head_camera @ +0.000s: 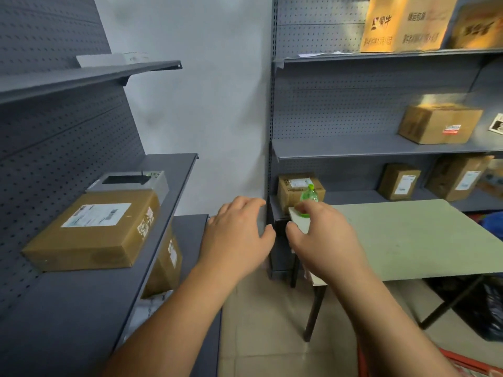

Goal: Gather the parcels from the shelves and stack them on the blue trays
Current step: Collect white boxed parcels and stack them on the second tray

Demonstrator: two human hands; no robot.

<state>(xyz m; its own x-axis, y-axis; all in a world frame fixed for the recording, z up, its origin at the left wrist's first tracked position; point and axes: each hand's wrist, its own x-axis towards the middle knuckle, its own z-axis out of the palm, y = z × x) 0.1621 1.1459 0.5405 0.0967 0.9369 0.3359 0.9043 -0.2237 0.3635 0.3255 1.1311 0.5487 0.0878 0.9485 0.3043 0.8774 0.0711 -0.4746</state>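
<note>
Both hands hung empty with fingers loosely apart. The flat parcel (pixel 94 229) lay on the left shelf (pixel 68 308), long axis running far-right, left of the left hand (pixel 236 235), which was nearer than the right hand (pixel 324 240).

- I see a green bottle (pixel 309 196) standing at the pale desk's (pixel 402 240) far left corner.
- A black bag (pixel 487 308) lies on the tiled floor (pixel 261 336) beneath it.
</note>
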